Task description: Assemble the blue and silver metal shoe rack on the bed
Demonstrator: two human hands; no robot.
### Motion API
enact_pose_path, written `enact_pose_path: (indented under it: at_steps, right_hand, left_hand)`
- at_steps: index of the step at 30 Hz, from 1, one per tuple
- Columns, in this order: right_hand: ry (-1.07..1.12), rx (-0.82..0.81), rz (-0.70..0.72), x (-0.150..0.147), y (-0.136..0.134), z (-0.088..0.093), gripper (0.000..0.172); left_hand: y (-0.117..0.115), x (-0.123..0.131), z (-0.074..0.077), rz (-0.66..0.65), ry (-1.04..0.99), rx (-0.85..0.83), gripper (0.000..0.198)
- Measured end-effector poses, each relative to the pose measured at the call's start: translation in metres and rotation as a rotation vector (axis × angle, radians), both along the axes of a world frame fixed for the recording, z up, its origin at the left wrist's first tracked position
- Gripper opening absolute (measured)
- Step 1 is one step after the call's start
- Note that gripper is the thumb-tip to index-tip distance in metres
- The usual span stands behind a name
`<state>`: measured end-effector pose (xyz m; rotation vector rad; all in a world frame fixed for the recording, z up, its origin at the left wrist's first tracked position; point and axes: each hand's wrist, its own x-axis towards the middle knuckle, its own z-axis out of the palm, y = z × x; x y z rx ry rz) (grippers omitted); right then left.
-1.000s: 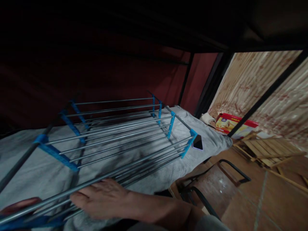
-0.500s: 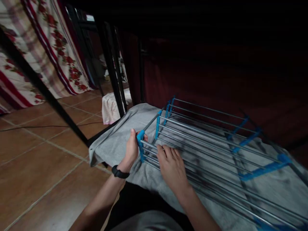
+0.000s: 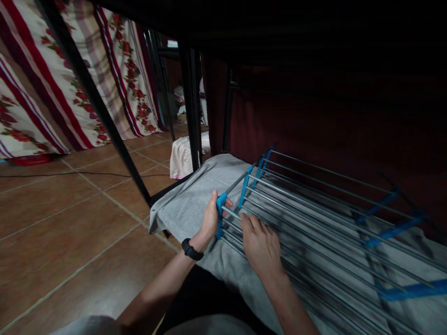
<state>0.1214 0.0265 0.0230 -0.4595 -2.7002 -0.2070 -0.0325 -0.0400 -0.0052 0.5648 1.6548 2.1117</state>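
Note:
A metal drying rack [image 3: 307, 195] with blue plastic joints lies across a grey blanket [image 3: 188, 200]. My left hand [image 3: 211, 216], with a black band on the wrist, is closed around the blue corner piece [image 3: 220, 201] at the rack's near left end. Some of its fingertips show behind that corner. My right hand [image 3: 260, 239] is curled over the rack's front metal rods, just right of the corner, its fingers closed on them. The undersides of the right fingers are hidden.
A black metal frame post [image 3: 101, 111] slants down on the left, with another post [image 3: 192, 107] behind. Beyond hang a floral striped curtain [image 3: 104, 70] and a dark red cloth [image 3: 314, 116]. A thin cable [image 3: 98, 174] crosses the tiled floor [image 3: 63, 223]. Overhead it is dark.
The view has turned left, so the rack and both hands appear further right. Both hands keep their hold on the rack, with little other visible change.

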Motion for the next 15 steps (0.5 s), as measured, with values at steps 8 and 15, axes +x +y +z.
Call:
enact_pose_path:
  at_steps: [8,15]
  right_hand:
    - [0.042,0.010,-0.007,-0.0024,-0.0018,0.0001,0.027]
    - [0.047,0.008,-0.016,-0.0029,-0.0017,-0.0008,0.024]
  left_hand:
    - [0.0010,0.0026,0.0007,0.042,0.008,-0.029,0.062]
    - [0.0017,-0.0009,-0.0018,0.002,0.013,-0.051,0.063]
